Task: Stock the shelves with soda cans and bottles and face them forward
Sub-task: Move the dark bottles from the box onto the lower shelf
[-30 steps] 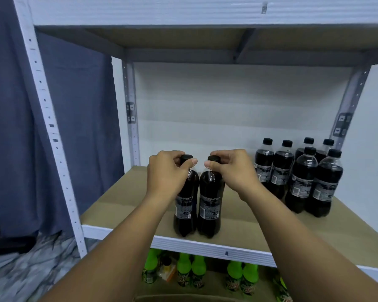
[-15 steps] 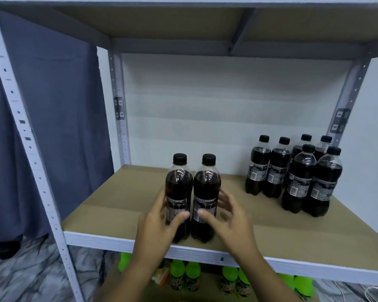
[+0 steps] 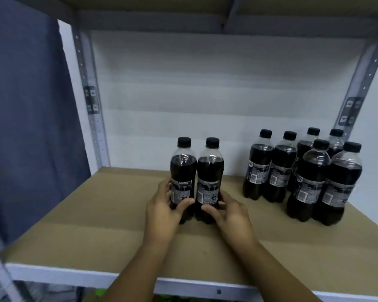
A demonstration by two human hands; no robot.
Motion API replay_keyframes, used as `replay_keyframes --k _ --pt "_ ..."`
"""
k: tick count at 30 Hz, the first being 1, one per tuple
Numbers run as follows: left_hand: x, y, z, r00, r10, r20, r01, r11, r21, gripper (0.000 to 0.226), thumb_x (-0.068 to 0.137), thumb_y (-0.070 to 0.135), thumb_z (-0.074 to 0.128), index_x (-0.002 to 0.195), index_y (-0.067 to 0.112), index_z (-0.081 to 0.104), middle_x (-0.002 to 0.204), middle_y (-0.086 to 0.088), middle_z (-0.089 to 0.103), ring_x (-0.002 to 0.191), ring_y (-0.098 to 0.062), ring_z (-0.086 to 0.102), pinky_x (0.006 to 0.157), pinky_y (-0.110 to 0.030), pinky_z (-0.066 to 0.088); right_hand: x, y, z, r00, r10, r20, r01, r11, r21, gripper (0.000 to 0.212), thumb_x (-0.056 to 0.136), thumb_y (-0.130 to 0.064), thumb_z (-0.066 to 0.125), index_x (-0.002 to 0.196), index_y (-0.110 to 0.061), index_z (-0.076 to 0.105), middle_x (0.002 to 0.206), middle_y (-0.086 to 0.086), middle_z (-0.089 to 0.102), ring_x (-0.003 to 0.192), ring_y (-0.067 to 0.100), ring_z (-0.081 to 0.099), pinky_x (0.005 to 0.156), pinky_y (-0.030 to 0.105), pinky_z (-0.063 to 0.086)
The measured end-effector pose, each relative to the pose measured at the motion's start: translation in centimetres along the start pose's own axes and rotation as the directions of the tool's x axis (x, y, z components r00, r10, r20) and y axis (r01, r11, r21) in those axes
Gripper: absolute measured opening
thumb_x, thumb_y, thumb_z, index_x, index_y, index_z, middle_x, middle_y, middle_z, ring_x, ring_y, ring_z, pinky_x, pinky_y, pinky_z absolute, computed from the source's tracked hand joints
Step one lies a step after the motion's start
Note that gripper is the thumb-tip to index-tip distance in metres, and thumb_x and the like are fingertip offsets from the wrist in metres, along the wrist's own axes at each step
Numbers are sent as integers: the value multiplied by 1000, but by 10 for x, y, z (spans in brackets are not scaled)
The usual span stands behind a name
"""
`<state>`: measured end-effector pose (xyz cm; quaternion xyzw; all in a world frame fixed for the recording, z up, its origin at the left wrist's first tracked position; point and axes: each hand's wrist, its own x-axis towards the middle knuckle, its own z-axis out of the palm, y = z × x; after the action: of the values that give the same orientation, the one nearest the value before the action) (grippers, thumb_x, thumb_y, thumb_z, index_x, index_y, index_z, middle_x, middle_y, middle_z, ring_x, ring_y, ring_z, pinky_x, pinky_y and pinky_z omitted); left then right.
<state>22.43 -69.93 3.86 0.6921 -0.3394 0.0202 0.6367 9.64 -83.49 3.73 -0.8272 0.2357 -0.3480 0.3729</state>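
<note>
Fingers (image 3: 184, 203) now gripping bottles (image 3: 196, 171), previously loose

Two dark soda bottles (image 3: 195, 179) upright, touching, mid-shelf, six more bottles (image 3: 301, 173) clustered at right

Brown cardboard-lined shelf (image 3: 96, 232) with a white front edge fills the lower half of the frame. Two dark soda bottles (image 3: 196, 171) stand upright side by side at center, touching. Six more dark bottles (image 3: 301, 171) sit clustered at the right.
</note>
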Motion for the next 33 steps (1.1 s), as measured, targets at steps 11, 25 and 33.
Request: replay_keyframes --k 11,25,33 --pt "106 -47 66 999 43 -18 -42 998 42 64 71 44 83 123 44 47 120 15 67 105 -11 71 91 -46 58 117 56 25 998 26 -64 -34 991 -129 49 87 -42 73 131 -26 59 111 2 75 105 23 70 91 42 56" --pt "97 -47 74 982 -187 -30 190 973 134 50 79 17 87 121 7 63 99 5 67 100 -13 63 76 -11 38 121 51 22 987 147 -59 -154 978 -141 38 87 -40 75 112 -12 68 99 1 74 101 19 68 80 23 48" --pt "-2 -24 9 960 -280 19 270 938 219 35 71 20 93 98 13 71 97 -8 75 97 -23 72 92 -31 56 20 19 18 980 198 -10 -198 970 -140 39 86 -30 76 115 -6 67 100 5 69 101 21 65 95 29 51"
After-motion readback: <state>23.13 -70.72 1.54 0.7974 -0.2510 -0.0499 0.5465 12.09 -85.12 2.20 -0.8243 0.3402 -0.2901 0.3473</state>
